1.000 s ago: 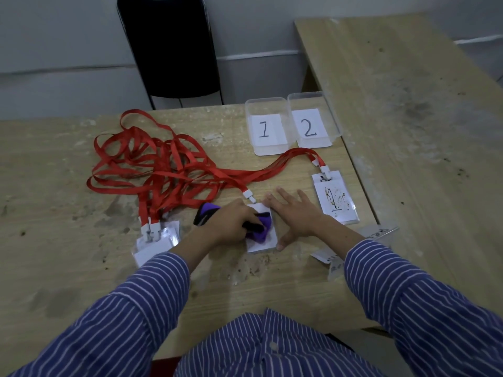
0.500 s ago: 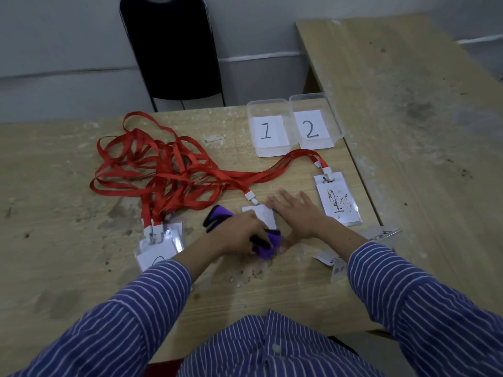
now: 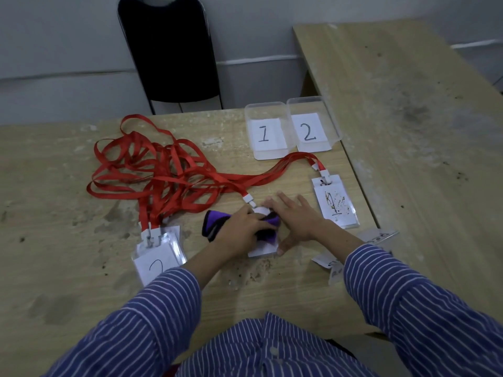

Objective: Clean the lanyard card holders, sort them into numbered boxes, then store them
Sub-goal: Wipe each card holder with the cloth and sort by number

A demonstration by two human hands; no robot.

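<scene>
While a purple cloth [image 3: 239, 227] is being gripped in the curled left hand [image 3: 242, 229] and pressed onto a card holder [image 3: 262, 250], the holder is being pinned flat by the straight, spread fingers of the right hand [image 3: 299, 221], probably so it cannot slide under the wiping. This holder is lying near the table's [image 3: 54, 186] front edge. A stained holder [image 3: 335, 204] is waiting beside the right edge, seemingly next for cleaning. Boxes marked 1 [image 3: 265, 131] and 2 [image 3: 313, 123] are being kept at the far right corner, with no holders visible inside. Red lanyards [image 3: 158, 175] are being left tangled toward the left.
</scene>
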